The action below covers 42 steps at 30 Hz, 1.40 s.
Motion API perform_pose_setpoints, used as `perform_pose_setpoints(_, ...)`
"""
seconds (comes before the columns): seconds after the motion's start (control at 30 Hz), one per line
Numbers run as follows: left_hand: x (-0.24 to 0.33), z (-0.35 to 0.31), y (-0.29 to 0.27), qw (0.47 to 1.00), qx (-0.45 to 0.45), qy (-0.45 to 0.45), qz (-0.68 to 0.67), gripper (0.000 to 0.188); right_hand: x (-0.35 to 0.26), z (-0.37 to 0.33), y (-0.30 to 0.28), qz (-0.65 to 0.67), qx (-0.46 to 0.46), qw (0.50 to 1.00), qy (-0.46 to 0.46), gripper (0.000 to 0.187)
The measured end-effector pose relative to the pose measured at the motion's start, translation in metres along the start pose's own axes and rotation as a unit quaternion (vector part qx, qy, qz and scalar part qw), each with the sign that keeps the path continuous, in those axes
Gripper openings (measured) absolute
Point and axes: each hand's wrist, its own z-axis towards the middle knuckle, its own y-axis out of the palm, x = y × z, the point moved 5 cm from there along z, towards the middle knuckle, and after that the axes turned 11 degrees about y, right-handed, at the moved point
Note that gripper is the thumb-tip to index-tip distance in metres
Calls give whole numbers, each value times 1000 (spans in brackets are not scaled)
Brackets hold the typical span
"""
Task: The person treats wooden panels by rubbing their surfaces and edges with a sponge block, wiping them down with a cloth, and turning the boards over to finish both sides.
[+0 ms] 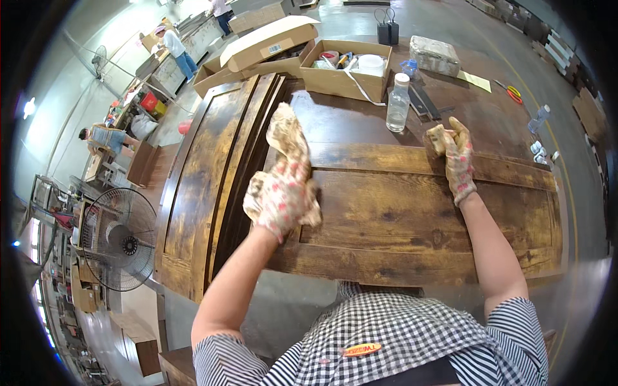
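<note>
Both my hands wear pale work gloves with pink-red spots. My left hand (283, 199) is closed on a stained cream rag (287, 134), parts of which stick out ahead of it and to both sides. Beneath it lies the left end of a brown wood-grain framed panel (386, 206). My right hand (459, 164) is curled over the panel's far right part, with a small tan pad (436, 140) between thumb and fingers; whether it is sponge or folded cloth I cannot tell. A clear bottle with a white cap (398, 106) stands just beyond the panel.
Stacked matching panels (203, 174) lie at left. Beyond are an open cardboard box (344, 80) of supplies, a pale wrapped block (435, 56), dark flat strips (423, 103) and orange-handled scissors (514, 94). A large fan (122, 238) stands left; other people work in the background.
</note>
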Motion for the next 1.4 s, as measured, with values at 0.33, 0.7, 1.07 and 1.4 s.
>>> perform_pose_setpoints(0.33, 39, -75, 0, 987, 65, 130, -68, 70, 9, 10, -6, -9, 15, 1000, 14, 51)
perform_pose_setpoints(0.7, -35, -141, -36, 858, 322, -133, -377, 42, 4, 6, -8, -12, -20, 1000, -1, 51)
perform_pose_setpoints(1.07, -87, -192, -44, 884, 303, -205, -290, 45, -11, 4, -2, -15, -2, 1000, 9, 57)
perform_pose_setpoints(1.4, 216, -66, -23, 918, 69, 331, -207, 55, 8, 18, -14, 28, -11, 999, 12, 63)
